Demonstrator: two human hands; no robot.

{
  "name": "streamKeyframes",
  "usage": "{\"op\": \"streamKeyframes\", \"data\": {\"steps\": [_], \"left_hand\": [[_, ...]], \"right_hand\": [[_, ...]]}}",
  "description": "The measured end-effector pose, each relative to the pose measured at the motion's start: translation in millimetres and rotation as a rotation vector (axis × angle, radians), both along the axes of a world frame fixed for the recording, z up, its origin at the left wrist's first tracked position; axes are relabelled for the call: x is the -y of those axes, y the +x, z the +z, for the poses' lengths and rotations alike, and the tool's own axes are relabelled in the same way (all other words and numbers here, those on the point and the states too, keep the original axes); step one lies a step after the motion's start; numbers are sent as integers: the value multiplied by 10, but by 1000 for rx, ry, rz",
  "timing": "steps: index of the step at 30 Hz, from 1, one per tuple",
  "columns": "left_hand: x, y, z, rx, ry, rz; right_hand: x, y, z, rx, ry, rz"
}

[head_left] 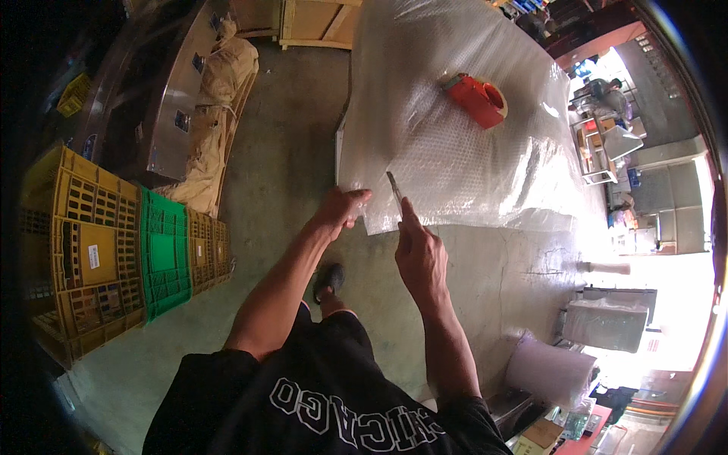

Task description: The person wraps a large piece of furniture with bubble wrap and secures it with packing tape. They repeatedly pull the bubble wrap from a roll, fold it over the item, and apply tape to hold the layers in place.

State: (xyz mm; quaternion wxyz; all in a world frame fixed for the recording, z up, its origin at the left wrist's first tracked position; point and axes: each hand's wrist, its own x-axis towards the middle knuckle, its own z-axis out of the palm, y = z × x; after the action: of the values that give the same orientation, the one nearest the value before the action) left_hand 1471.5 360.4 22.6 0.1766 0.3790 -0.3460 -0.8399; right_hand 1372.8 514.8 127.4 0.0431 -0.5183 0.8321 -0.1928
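Hands [423,262] gripping slim knife [393,186], bubble wrap [413,148], clear, dimpled, glossy

Bright light from the right glares on bubble wrap [462,159].

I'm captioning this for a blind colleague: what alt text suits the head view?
A person's right hand holds a thin blade-like tool near the edge of bubble wrap covering something large, while the left hand pinches the wrap's near left edge. A red tape dispenser lies on top; yellow crates and a green crate stand at left.
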Motion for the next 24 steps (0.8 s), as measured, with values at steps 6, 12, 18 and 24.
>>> {"op": "streamKeyframes", "data": {"steps": [6,12,18,24], "left_hand": [[24,34,-105,-16,-16,-9],[-22,12,-117,-32,-60,-27],[29,4,-203,-77,-53,-37],[156,58,-175,-81,-127,-97]], "right_hand": [[84,181,19,-65,101,-48],[369,238,78,-1,220,-118],[571,214,104,46,265,-125],[473,190,54,8,259,-107]]}}
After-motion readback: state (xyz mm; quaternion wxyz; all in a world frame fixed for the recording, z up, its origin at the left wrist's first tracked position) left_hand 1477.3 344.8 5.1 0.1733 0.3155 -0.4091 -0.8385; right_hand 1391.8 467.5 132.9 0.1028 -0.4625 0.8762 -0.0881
